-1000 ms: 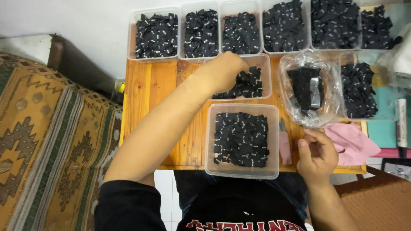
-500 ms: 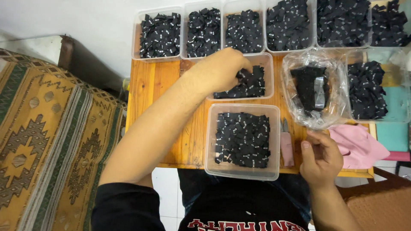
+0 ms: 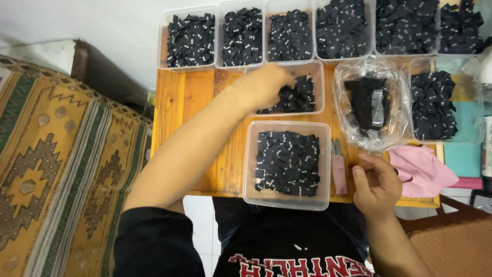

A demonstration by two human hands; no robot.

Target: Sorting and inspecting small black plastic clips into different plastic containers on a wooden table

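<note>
The left hand (image 3: 264, 87) reaches across the wooden table (image 3: 184, 102) into the half-filled clear tub (image 3: 315, 69) in the middle row. Its fingers are bent down among the small black fabric tags (image 3: 297, 97) there, and it seems to pinch some, but the knuckles hide the fingertips, so I cannot tell if the grip is closed on any tag. The right hand (image 3: 376, 184) rests at the near edge of the table, right of the pink snips (image 3: 338, 172). Its fingers are curled loosely and I cannot see anything between them; whether it holds a tag is not clear.

Directly before the person, at the near edge, stands a second clear tub (image 3: 251, 154), almost full of the same black tags with little white marks. It is placed close to the body, probably so both hands reach it easily. Along the far edge stand 6 more tubs (image 3: 164, 41) in a row, touching side by side, each filled with tags, which looks like a sorting by kind. Right of the middle tub an open plastic bag (image 3: 348, 118) holds a bundle of black strip (image 3: 366, 102), and beside it another tub holds a pile of tags. A pink cloth (image 3: 423, 172) lies at the near right corner.

The table is orange-brown wood and narrow. To the left is a patterned woven cover (image 3: 51, 169) in yellow and brown, and behind it a white wall (image 3: 77, 20).
</note>
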